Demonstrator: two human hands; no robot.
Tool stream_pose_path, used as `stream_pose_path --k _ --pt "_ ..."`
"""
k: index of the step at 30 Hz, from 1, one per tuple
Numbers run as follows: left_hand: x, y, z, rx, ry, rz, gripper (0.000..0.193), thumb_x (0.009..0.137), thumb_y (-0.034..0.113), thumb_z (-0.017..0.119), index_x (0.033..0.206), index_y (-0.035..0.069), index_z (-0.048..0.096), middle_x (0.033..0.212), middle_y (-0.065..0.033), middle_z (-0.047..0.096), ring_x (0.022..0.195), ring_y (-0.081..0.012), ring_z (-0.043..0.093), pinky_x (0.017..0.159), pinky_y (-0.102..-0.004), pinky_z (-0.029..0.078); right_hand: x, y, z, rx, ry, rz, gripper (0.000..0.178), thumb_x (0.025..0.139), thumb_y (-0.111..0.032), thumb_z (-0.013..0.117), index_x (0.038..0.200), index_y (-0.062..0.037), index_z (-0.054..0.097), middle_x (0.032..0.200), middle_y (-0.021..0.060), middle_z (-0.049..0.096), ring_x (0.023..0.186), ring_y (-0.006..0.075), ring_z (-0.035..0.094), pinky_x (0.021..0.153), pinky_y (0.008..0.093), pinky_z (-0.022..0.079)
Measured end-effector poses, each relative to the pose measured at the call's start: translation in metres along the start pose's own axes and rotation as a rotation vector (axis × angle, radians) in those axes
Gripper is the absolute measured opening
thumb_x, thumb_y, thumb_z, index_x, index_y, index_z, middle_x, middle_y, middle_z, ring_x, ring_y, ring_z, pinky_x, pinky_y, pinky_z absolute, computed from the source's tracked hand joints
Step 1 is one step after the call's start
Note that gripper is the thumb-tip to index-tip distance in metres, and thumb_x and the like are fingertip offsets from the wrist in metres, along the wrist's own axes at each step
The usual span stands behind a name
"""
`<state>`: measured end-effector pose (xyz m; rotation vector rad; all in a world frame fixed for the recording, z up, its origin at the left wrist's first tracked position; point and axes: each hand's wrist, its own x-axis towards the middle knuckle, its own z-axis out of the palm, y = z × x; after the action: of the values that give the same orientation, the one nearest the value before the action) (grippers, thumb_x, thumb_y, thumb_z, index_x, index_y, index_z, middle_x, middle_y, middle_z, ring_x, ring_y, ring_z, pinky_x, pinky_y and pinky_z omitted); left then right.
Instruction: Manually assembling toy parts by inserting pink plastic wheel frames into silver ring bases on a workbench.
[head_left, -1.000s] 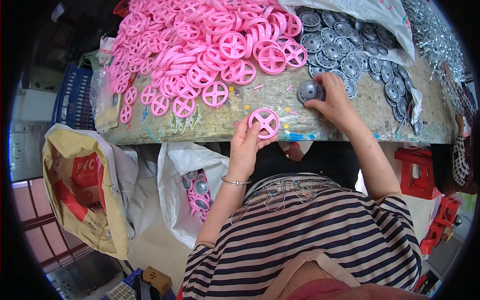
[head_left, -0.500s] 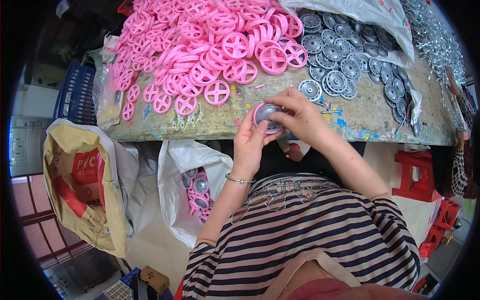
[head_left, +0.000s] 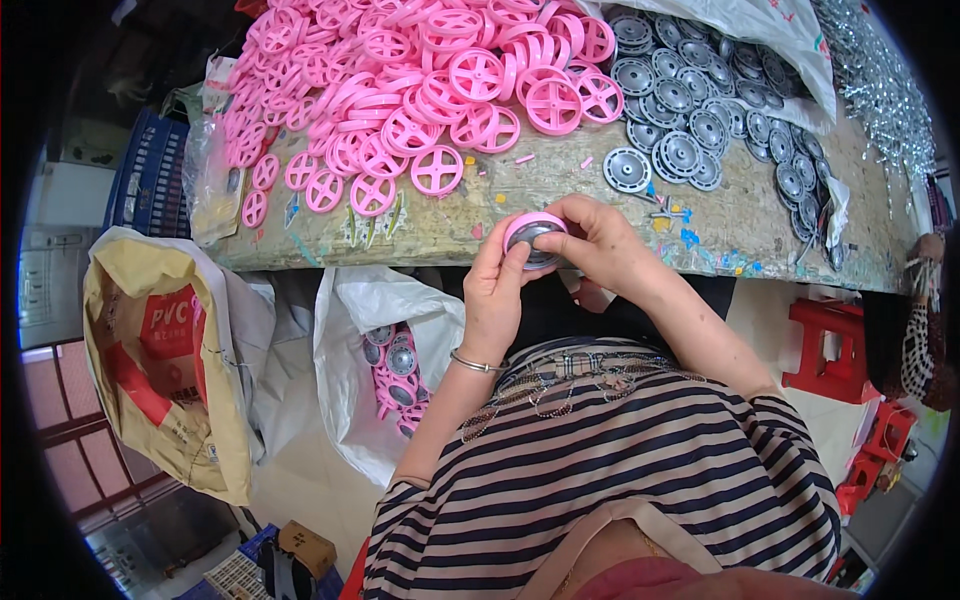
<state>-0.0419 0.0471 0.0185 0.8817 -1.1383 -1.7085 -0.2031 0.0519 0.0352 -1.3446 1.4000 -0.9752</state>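
Observation:
Between my two hands, just over the table's front edge, is a pink plastic wheel (head_left: 536, 221) with a grey disc (head_left: 533, 238) set inside its rim. My left hand (head_left: 496, 262) grips its left side, thumb pressing on the grey face. From the right, my right hand (head_left: 603, 246) holds the rim, its thumb also on the disc. Beyond the hands lies a big heap of pink spoked wheels (head_left: 437, 170). To its right spreads a pile of grey round discs (head_left: 678, 153), the nearest one lying flat.
A white sack (head_left: 340, 350) below the table's edge holds several pink wheels with grey discs. Left of it stands an open tan paper bag (head_left: 230, 400). A red stool (head_left: 828, 350) is at right. Silver tinsel (head_left: 880, 90) and a plastic bag (head_left: 800, 60) lie on the table.
Both thumbs now press on the grey disc, and the wheel has tipped so that its pink far rim shows more. The view has shifted slightly.

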Motion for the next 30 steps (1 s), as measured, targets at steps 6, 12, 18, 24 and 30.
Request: stream_pose_path --k 6,12,18,24,30 --pt "-0.001 0.001 0.002 -0.273 0.106 -0.068 0.040 0.102 0.019 0.035 0.138 0.002 0.034 0.124 -0.0135 0.051 0.109 -0.0220 0.057 0.088 -0.0370 0.054 0.003 0.001 0.010 -0.228 0.156 -0.409 0.027 0.088 -0.014 0.064 0.111 -0.0042 0.057 0.076 0.0009 0.056 0.057 0.0079 0.052 0.050 0.0223 0.044" --pt "-0.004 -0.003 -0.002 -0.112 -0.030 -0.098 0.047 0.102 0.020 0.035 0.145 0.005 0.023 0.132 -0.0156 0.045 0.119 -0.0234 0.050 0.097 -0.0363 0.046 -0.013 -0.032 0.008 0.207 -0.021 0.029 0.027 0.093 -0.022 0.057 0.116 -0.0078 0.052 0.070 -0.0008 0.053 0.044 0.0050 0.044 0.036 0.0203 0.034" --pt "0.001 0.020 0.008 -0.012 -0.032 0.123 0.045 0.101 0.022 0.042 0.141 0.003 0.035 0.130 -0.0090 0.049 0.116 -0.0166 0.049 0.099 -0.0284 0.038 -0.017 -0.038 0.002 0.223 -0.076 -0.030 0.026 0.094 -0.023 0.057 0.114 -0.0097 0.050 0.067 -0.0012 0.051 0.045 0.0042 0.043 0.036 0.0193 0.032" --pt "-0.007 0.004 0.004 -0.005 -0.007 -0.036 0.040 0.102 0.022 0.037 0.135 -0.002 0.037 0.127 -0.0133 0.049 0.116 -0.0218 0.051 0.099 -0.0360 0.043 -0.020 -0.033 0.005 0.238 0.006 -0.013 0.024 0.094 -0.024 0.056 0.113 -0.0092 0.052 0.064 -0.0019 0.048 0.044 0.0041 0.041 0.035 0.0196 0.030" --pt "-0.005 0.016 0.020 -0.141 0.031 0.139 0.043 0.100 0.027 0.042 0.133 0.000 0.038 0.131 -0.0184 0.047 0.116 -0.0242 0.052 0.100 -0.0357 0.041 -0.020 -0.040 0.004 0.341 -0.090 0.079 0.022 0.095 -0.025 0.054 0.110 -0.0081 0.055 0.062 -0.0026 0.048 0.043 0.0041 0.041 0.036 0.0195 0.029"
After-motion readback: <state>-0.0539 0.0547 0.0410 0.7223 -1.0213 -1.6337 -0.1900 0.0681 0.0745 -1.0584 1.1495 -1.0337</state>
